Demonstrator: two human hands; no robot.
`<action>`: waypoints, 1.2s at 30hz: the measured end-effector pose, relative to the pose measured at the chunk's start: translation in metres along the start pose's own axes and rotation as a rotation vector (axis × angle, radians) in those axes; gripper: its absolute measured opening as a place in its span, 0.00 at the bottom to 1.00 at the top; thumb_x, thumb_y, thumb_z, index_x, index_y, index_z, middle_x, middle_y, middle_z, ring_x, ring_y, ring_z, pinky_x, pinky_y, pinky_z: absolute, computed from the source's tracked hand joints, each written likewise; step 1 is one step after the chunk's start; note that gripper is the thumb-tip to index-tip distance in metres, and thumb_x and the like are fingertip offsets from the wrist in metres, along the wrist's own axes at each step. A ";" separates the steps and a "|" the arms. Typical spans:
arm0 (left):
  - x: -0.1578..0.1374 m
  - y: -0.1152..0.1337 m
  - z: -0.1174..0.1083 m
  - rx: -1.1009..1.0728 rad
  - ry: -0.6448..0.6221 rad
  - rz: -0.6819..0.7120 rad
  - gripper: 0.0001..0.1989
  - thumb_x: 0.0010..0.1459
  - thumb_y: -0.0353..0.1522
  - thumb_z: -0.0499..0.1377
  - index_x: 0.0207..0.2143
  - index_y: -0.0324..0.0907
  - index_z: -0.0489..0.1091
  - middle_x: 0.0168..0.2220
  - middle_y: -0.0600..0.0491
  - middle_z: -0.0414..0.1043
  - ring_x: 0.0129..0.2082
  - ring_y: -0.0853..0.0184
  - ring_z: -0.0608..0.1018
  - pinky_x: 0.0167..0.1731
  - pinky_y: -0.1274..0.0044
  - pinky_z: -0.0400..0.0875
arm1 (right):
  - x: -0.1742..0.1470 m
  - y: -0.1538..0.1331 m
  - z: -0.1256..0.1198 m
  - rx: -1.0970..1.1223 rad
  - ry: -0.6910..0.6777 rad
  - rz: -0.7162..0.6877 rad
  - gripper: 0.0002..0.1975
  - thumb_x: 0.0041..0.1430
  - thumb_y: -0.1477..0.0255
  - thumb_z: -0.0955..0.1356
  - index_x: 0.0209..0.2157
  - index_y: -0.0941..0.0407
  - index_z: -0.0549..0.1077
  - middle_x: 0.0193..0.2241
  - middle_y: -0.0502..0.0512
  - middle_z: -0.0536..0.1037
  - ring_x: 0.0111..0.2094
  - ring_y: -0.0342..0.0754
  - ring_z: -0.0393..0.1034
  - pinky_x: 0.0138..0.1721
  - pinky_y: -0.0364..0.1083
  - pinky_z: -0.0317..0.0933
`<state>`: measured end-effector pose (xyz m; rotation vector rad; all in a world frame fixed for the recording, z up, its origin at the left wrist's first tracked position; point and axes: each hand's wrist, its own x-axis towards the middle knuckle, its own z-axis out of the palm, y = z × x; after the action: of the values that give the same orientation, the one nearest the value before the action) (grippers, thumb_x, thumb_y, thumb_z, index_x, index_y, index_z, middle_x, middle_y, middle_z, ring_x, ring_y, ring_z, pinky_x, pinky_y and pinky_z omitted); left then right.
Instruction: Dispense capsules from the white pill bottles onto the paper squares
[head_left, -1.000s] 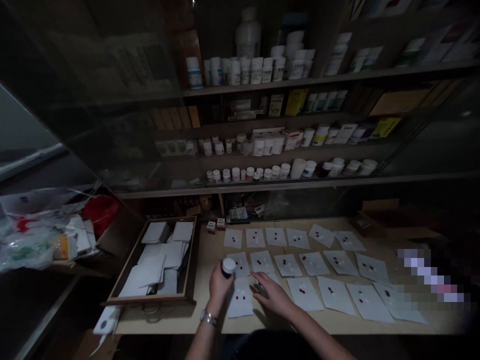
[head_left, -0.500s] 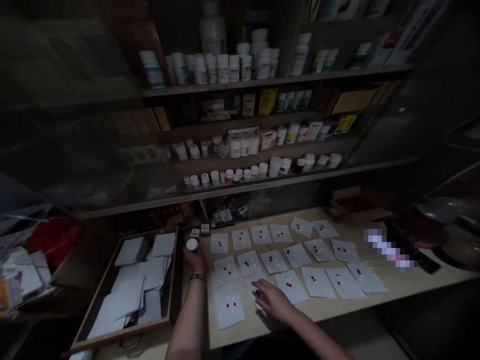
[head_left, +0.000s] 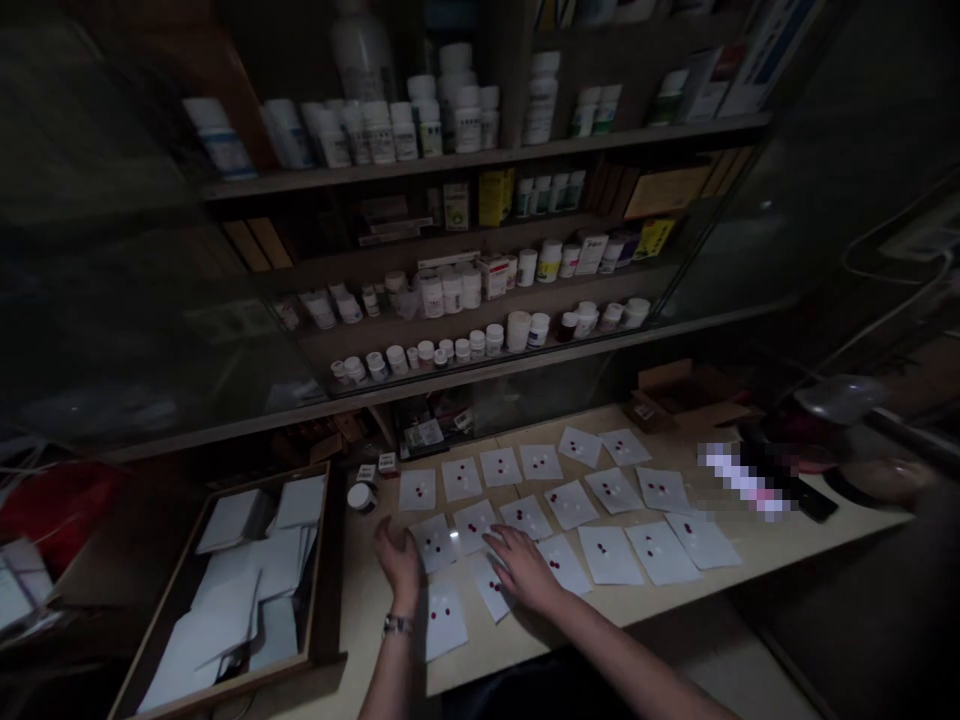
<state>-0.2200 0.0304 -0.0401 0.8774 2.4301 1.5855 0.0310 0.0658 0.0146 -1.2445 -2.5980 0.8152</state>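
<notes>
Rows of white paper squares (head_left: 448, 640) lie on the table, most with small red and white pills (head_left: 448, 612) on them. My left hand (head_left: 397, 562) is beside the left end of the middle row, fingers curved and apart, with nothing visible in it. Just beyond it stands a white-capped bottle (head_left: 361, 498). My right hand (head_left: 525, 568) reaches over the papers near the middle row, its fingers stretched and spread. It partly covers a front-row paper (head_left: 491, 592), and I see nothing held in it.
A wooden drawer (head_left: 321, 560) with stacks of white paper (head_left: 225, 610) lies at the left. Two small boxes (head_left: 387, 465) stand behind the bottle. At the back right are an open cardboard box (head_left: 686, 395) and a dark phone (head_left: 816, 502). Shelves of medicine bottles (head_left: 517, 330) rise behind.
My left hand has let go of the white-capped bottle, which now stands on the table, and moved towards the papers. My right hand has lifted off a front-row paper towards the middle row.
</notes>
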 end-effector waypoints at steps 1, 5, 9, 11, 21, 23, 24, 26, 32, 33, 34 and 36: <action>-0.021 -0.001 -0.003 0.021 -0.119 0.057 0.18 0.49 0.35 0.54 0.43 0.38 0.67 0.44 0.42 0.71 0.48 0.53 0.73 0.50 0.61 0.66 | 0.004 0.004 -0.002 -0.012 0.015 0.005 0.26 0.55 0.76 0.62 0.57 0.55 0.64 0.58 0.61 0.64 0.58 0.56 0.56 0.58 0.55 0.50; -0.093 0.003 -0.012 0.136 -0.344 0.230 0.13 0.53 0.34 0.52 0.39 0.42 0.71 0.41 0.44 0.73 0.46 0.54 0.73 0.49 0.61 0.67 | 0.008 0.024 -0.006 -0.038 0.063 0.013 0.27 0.55 0.78 0.62 0.57 0.55 0.63 0.58 0.63 0.64 0.59 0.56 0.54 0.60 0.58 0.47; -0.133 0.027 -0.004 0.304 -0.472 0.420 0.14 0.56 0.35 0.54 0.43 0.44 0.71 0.48 0.44 0.71 0.53 0.52 0.68 0.53 0.55 0.61 | -0.007 0.047 -0.005 -0.046 0.050 0.008 0.27 0.54 0.78 0.63 0.57 0.55 0.64 0.60 0.62 0.61 0.61 0.58 0.50 0.60 0.60 0.44; -0.144 0.044 0.007 0.348 -0.523 0.471 0.12 0.57 0.34 0.53 0.42 0.44 0.72 0.49 0.44 0.70 0.54 0.52 0.67 0.53 0.55 0.60 | -0.016 0.062 -0.009 -0.031 0.040 -0.014 0.24 0.55 0.77 0.63 0.54 0.55 0.67 0.58 0.61 0.63 0.60 0.57 0.52 0.60 0.58 0.45; -0.196 0.106 0.078 0.431 -0.538 0.550 0.13 0.60 0.32 0.50 0.42 0.45 0.72 0.47 0.45 0.71 0.51 0.54 0.70 0.53 0.52 0.57 | -0.073 0.195 -0.071 -0.057 0.105 0.089 0.18 0.60 0.76 0.60 0.50 0.55 0.70 0.46 0.60 0.71 0.48 0.54 0.64 0.51 0.53 0.55; -0.210 0.116 0.097 0.428 -0.534 0.571 0.13 0.60 0.32 0.50 0.43 0.44 0.71 0.48 0.44 0.70 0.51 0.54 0.70 0.53 0.52 0.58 | -0.093 0.235 -0.084 -0.059 0.179 0.122 0.18 0.60 0.75 0.59 0.50 0.55 0.70 0.48 0.61 0.71 0.49 0.55 0.63 0.52 0.53 0.54; -0.217 0.121 0.107 0.425 -0.533 0.583 0.13 0.60 0.32 0.50 0.44 0.43 0.71 0.48 0.43 0.70 0.51 0.54 0.70 0.53 0.52 0.58 | -0.104 0.257 -0.092 -0.070 0.234 0.150 0.18 0.60 0.74 0.59 0.50 0.55 0.69 0.49 0.61 0.70 0.50 0.55 0.62 0.52 0.54 0.54; -0.229 0.129 0.123 0.416 -0.537 0.607 0.13 0.60 0.33 0.50 0.44 0.43 0.71 0.48 0.43 0.69 0.50 0.54 0.70 0.52 0.53 0.59 | -0.130 0.302 -0.108 -0.116 0.377 0.245 0.16 0.60 0.72 0.59 0.48 0.56 0.70 0.50 0.61 0.70 0.53 0.56 0.59 0.53 0.55 0.52; -0.255 0.143 0.147 0.370 -0.553 0.637 0.12 0.60 0.32 0.50 0.44 0.43 0.70 0.49 0.44 0.68 0.51 0.55 0.69 0.51 0.56 0.62 | -0.208 0.418 -0.142 -0.313 0.733 0.458 0.12 0.56 0.71 0.61 0.41 0.57 0.70 0.48 0.63 0.70 0.51 0.58 0.60 0.50 0.56 0.53; -0.257 0.144 0.148 0.370 -0.550 0.639 0.12 0.60 0.32 0.50 0.44 0.43 0.70 0.49 0.44 0.68 0.51 0.55 0.69 0.51 0.55 0.61 | -0.216 0.430 -0.143 -0.334 0.736 0.458 0.11 0.55 0.72 0.61 0.40 0.57 0.69 0.47 0.63 0.70 0.50 0.58 0.60 0.50 0.56 0.53; -0.259 0.144 0.148 0.373 -0.547 0.638 0.12 0.60 0.33 0.50 0.44 0.44 0.70 0.49 0.44 0.68 0.50 0.55 0.69 0.51 0.55 0.61 | -0.223 0.441 -0.144 -0.348 0.725 0.454 0.11 0.55 0.72 0.61 0.39 0.57 0.69 0.47 0.63 0.71 0.50 0.58 0.60 0.50 0.56 0.53; -0.261 0.143 0.148 0.386 -0.537 0.631 0.12 0.60 0.33 0.50 0.44 0.44 0.70 0.49 0.44 0.68 0.50 0.55 0.70 0.51 0.54 0.60 | -0.231 0.456 -0.144 -0.368 0.684 0.449 0.11 0.54 0.73 0.61 0.38 0.57 0.69 0.47 0.63 0.71 0.50 0.59 0.60 0.50 0.56 0.53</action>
<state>0.1115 0.0540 -0.0384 1.9828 2.1798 0.7990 0.5401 0.1819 -0.0838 -1.8377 -1.9736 -0.0843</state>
